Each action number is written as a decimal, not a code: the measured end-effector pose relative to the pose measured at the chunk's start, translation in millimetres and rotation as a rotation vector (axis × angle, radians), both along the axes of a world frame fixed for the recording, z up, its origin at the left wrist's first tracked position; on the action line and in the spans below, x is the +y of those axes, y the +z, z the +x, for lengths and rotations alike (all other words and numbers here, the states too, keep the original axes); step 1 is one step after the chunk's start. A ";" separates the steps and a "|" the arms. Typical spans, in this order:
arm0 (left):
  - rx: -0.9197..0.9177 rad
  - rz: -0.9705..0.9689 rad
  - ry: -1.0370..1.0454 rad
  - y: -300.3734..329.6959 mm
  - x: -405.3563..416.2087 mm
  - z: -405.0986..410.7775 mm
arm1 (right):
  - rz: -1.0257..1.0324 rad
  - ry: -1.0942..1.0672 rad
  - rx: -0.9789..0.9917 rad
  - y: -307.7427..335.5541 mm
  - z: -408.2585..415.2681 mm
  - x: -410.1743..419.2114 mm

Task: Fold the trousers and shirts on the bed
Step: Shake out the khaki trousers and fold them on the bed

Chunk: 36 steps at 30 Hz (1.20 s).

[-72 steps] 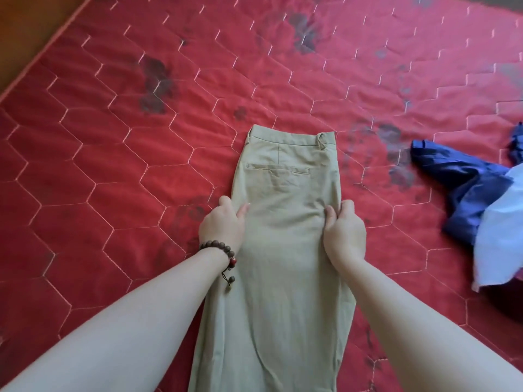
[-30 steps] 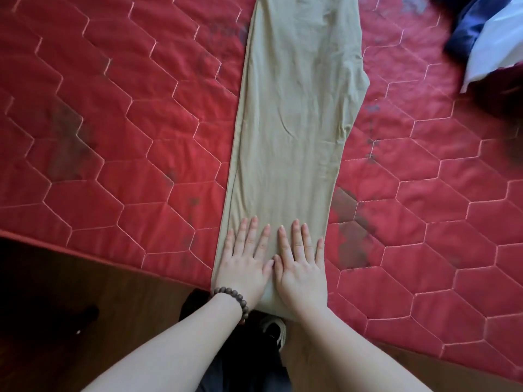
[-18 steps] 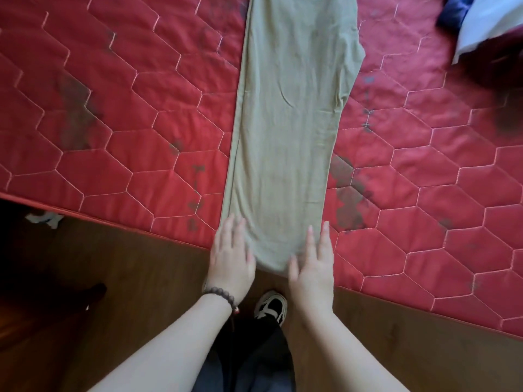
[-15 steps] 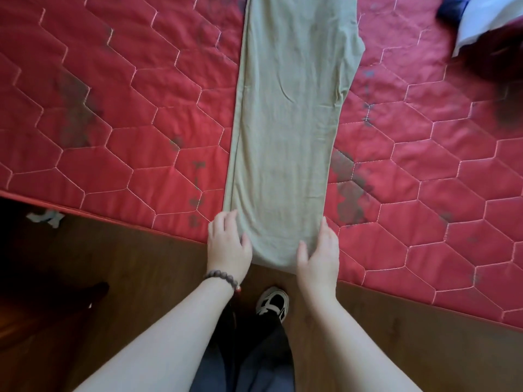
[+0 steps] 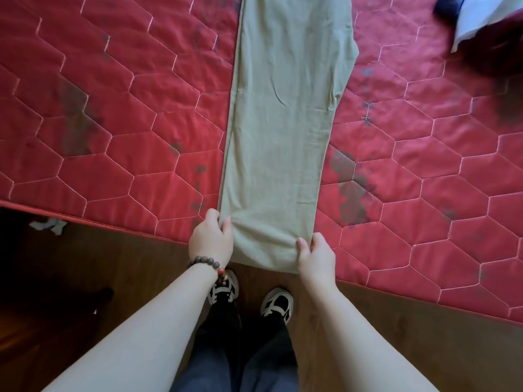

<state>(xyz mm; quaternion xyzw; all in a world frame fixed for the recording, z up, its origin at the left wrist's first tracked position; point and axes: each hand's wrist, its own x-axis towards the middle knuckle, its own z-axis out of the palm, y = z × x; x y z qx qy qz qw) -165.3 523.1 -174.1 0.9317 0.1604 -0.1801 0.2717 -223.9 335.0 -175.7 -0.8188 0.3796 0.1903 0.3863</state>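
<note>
So I'm on the pale khaki cotton trousers [image 5: 283, 123], which are already doubled leg over leg and lying in one long strip on the red quilted mattress [image 5: 113, 131] with the hexagon stitching. The cuff end hangs just over the near edge of the bed, right above my black and white sneakers [image 5: 276, 305] on the dark wooden floor [image 5: 113, 278]; the waistband end runs out of view at the far side.

My left hand [image 5: 210, 241] has the near left corner of the cuffs pinched, thumb on top of the fabric and fingers curled under the edge. My right hand [image 5: 315, 257] has the near right corner the same way, thumb and fingers closed on the hem. Both grips are snug, nothing loose.

I'd say this is the start of the lengthwise fold. Next move, as I see it: lift both corners together, keep them level so the strip doesn't twist, and carry the cuffs away from me toward the waistband, then lay them down square.

The crumpled blue and white shirts [image 5: 478, 15] are still waiting at the far right corner, well apart from the trousers.
</note>
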 end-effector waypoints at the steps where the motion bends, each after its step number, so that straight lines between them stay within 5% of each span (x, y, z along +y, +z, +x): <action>1: 0.030 0.028 -0.025 -0.1 0.5 3.1 | -0.002 -0.013 0.015 -0.4 1.6 0.4; 10: 0.117 -0.170 0.054 1.6 18.4 15.0 | 0.257 -0.089 -0.040 11.3 5.0 1.8; 19: 0.199 -0.285 0.133 15.7 15.9 37.5 | 0.251 -0.159 0.017 13.9 23.0 -7.3; 25: 0.094 -0.419 0.229 5.9 1.8 130.6 | 0.208 -0.145 -0.106 13.7 108.5 -29.3; 36: -0.026 -0.362 0.209 -7.7 -49.7 302.0 | 0.014 -0.227 -0.222 -5.6 270.7 -66.6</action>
